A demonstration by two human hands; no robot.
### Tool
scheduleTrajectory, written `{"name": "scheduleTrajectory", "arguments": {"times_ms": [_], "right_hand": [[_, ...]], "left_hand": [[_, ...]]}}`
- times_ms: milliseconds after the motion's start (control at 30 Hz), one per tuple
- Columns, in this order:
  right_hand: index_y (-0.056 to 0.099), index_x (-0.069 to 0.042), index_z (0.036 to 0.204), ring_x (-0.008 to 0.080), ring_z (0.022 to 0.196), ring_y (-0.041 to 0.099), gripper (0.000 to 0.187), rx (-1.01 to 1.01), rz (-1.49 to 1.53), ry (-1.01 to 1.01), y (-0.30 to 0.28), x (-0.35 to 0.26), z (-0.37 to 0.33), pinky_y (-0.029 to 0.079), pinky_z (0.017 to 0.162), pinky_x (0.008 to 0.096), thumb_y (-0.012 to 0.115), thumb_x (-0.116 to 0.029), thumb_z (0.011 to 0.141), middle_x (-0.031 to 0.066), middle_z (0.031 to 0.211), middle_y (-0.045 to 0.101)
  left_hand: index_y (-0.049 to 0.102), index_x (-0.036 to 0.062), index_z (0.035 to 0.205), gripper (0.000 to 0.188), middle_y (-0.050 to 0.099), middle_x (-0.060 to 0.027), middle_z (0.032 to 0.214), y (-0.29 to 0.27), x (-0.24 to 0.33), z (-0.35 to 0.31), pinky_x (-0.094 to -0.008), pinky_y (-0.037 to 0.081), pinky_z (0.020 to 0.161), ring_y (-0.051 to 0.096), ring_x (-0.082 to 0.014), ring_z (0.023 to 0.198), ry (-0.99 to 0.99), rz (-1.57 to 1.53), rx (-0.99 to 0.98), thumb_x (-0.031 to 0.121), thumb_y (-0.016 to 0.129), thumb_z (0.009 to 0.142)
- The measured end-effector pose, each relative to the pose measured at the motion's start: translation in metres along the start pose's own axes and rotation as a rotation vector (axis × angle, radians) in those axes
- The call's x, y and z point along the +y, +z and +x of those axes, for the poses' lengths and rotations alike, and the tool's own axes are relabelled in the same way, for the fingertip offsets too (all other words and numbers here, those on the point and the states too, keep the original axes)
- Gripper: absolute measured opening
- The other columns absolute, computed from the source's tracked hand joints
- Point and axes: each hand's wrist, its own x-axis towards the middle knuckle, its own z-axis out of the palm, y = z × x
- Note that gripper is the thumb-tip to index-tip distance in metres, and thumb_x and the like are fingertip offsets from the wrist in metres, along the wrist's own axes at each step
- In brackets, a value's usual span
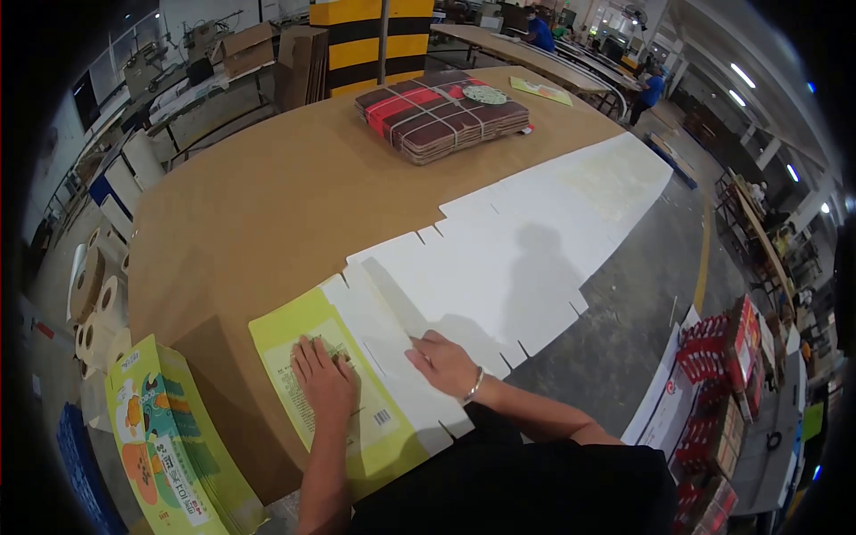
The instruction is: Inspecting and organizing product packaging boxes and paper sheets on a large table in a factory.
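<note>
The left hand (pixel 325 382) lies flat, fingers extended and gripping nothing, on a green printed panel (pixel 308 328) at the table's near edge. The right hand (pixel 446 364) is half curled at the edge of a white flap (pixel 379 308) beside that panel; whether it pinches the flap I cannot tell. White sheets (pixel 499 259) cover the right side of the table (pixel 232 223). A stack of green printed cartons (pixel 165 437) crowds the near left corner, while a strapped bundle (pixel 441 116) occupies the far side.
</note>
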Motion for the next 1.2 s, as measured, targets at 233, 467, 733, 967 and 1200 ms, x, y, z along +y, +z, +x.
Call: {"name": "scheduleTrajectory", "arguments": {"times_ms": [233, 467, 733, 967, 1200], "right_hand": [[0.043, 0.008, 0.131, 0.0311, 0.086, 0.057, 0.049, -0.049, -0.192, -0.167, 0.031, -0.063, -0.007, 0.050, 0.074, 0.0377, 0.052, -0.025, 0.095, 0.0192, 0.104, 0.047], [0.060, -0.002, 0.106, 0.0290, 0.082, 0.061, 0.028, -0.124, -0.284, -0.221, 0.057, -0.021, -0.016, 0.051, 0.067, 0.0424, 0.056, -0.025, 0.092, 0.0165, 0.097, 0.052], [0.065, -0.005, 0.069, 0.0197, 0.062, 0.059, 0.048, 0.068, 0.501, 0.967, 0.004, 0.051, -0.135, 0.044, 0.054, 0.0342, 0.062, -0.048, 0.091, 0.0056, 0.062, 0.061], [0.062, -0.001, 0.104, 0.0126, 0.064, 0.059, 0.034, 0.553, 0.888, 0.807, 0.020, 0.063, -0.115, 0.046, 0.055, 0.0260, 0.070, -0.031, 0.089, 0.0051, 0.084, 0.066], [0.061, 0.005, 0.104, 0.0147, 0.071, 0.064, 0.023, 0.879, 0.746, 0.499, -0.038, 0.113, -0.106, 0.052, 0.062, 0.0284, 0.064, -0.014, 0.091, 0.0075, 0.093, 0.067]], "left_hand": [[0.038, 0.0106, 0.145, 0.060, 0.030, -0.0089, 0.154, -0.010, 0.007, 0.007, -0.0660, 0.009, 0.111, 0.024, -0.0531, 0.136, -0.029, -0.141, -0.077, 0.036, 0.051, 0.092], [0.038, 0.0163, 0.146, 0.082, 0.033, 0.0065, 0.153, -0.035, 0.026, 0.008, -0.0783, -0.003, 0.101, 0.014, -0.0581, 0.137, 0.128, 0.009, -0.282, 0.065, 0.054, 0.082], [0.042, 0.0156, 0.144, 0.085, 0.038, 0.0054, 0.151, -0.027, 0.022, 0.005, -0.0766, -0.009, 0.102, 0.009, -0.0573, 0.138, 0.074, -0.089, -0.276, 0.066, 0.059, 0.078], [0.042, 0.0166, 0.144, 0.085, 0.038, 0.0058, 0.151, -0.033, 0.025, 0.010, -0.0763, -0.009, 0.102, 0.011, -0.0571, 0.138, 0.074, -0.090, -0.289, 0.066, 0.061, 0.077], [0.044, 0.0176, 0.143, 0.083, 0.039, 0.0066, 0.150, -0.026, 0.019, 0.004, -0.0760, -0.007, 0.103, 0.012, -0.0566, 0.138, 0.093, -0.068, -0.226, 0.065, 0.062, 0.076]]}}
